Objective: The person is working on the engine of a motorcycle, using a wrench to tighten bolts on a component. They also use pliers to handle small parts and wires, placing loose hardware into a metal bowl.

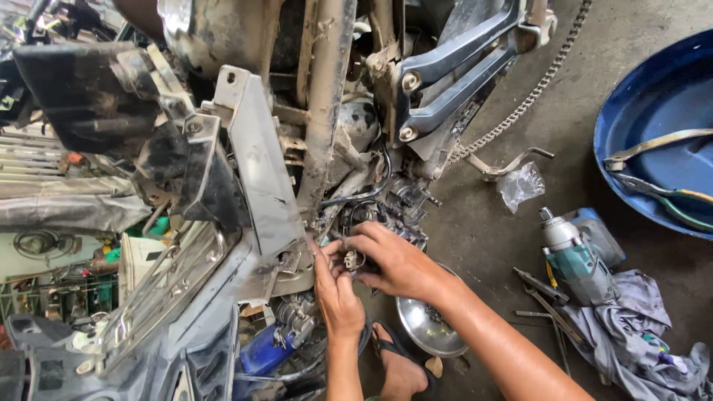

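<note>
Both hands [364, 271] pinch a small connector [350, 259] above stained concrete floor [483, 230] beside motorcycle frame [327, 96].

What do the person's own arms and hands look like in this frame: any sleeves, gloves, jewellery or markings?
Both forearms are bare as far as the frame shows, with no sleeves in view. The left hand and right hand wear no gloves. No watch, wristband or ring is visible, and no tattoos or markings show. The fingers look somewhat smudged with dark grime, though this is hard to tell.

The head camera looks steeply down, close over the motorcycle frame [260, 163] and floor [505, 238].
</note>
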